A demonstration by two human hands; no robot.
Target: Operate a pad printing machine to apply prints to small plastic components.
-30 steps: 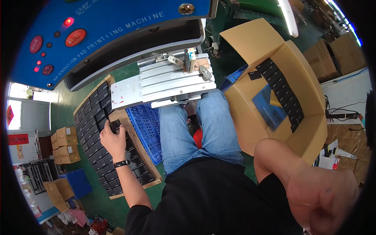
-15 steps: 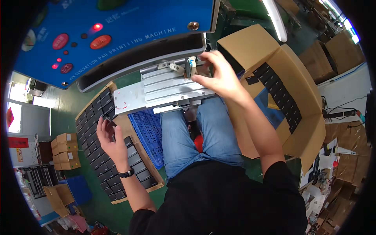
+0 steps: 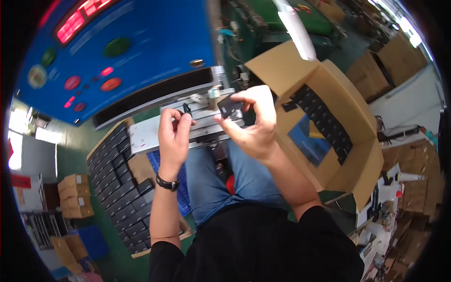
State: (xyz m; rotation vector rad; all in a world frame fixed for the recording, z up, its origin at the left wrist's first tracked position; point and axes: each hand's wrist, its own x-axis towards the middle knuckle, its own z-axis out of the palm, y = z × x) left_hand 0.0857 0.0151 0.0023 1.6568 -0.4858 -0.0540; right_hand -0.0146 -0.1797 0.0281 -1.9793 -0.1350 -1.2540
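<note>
My right hand [image 3: 257,126] pinches a flat black rectangular piece [image 3: 229,107] with small pale marking on it, held above the machine's metal bed. To its left, my left hand [image 3: 174,136] has thumb and fingers closed on another black piece [image 3: 187,111], seen nearly edge-on. Both hands are over the grooved silver bed [image 3: 202,120] of a blue pad printing machine [image 3: 155,35]. A small fixture [image 3: 214,91] stands on the bed just behind the right-hand piece. Left of my legs, a board carries rows of similar black pieces [image 3: 123,188].
An open cardboard box [image 3: 350,181] on the right holds a row of black pieces [image 3: 324,122] and a blue sheet [image 3: 309,143]. A blue plastic crate [image 3: 184,188] sits beside my left leg. A white tube lamp [image 3: 297,33] hangs at the upper right.
My left hand has moved from the board of black pieces up to the bed, holding one. My right hand has drawn back from the fixture with a black piece. The view has shifted.
</note>
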